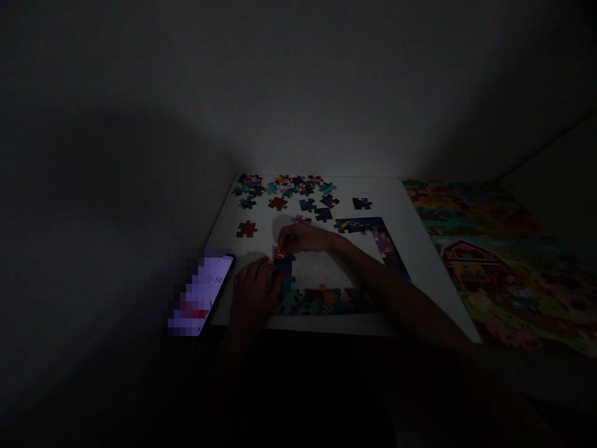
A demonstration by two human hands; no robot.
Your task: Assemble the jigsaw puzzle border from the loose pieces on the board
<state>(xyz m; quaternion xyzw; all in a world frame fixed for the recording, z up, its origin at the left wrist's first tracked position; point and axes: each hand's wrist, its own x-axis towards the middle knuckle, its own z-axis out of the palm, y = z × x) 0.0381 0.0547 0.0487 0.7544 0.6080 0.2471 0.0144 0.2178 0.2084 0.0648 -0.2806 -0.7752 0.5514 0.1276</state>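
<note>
The room is dark. On a white table (405, 230) lies a partly built jigsaw frame (336, 298), with its bottom edge, left edge and right corner joined. My right hand (303, 238) reaches across it and pinches a red puzzle piece (280, 253) at the top of the left edge. My left hand (254, 292) rests with curled fingers on the lower left edge of the frame, pressing the joined pieces.
Several loose puzzle pieces (284, 190) lie scattered along the table's far side, one red piece (246, 229) apart at the left. A lit phone (203, 295) lies at the table's left corner. A colourful printed picture sheet (494, 261) spreads out on the right.
</note>
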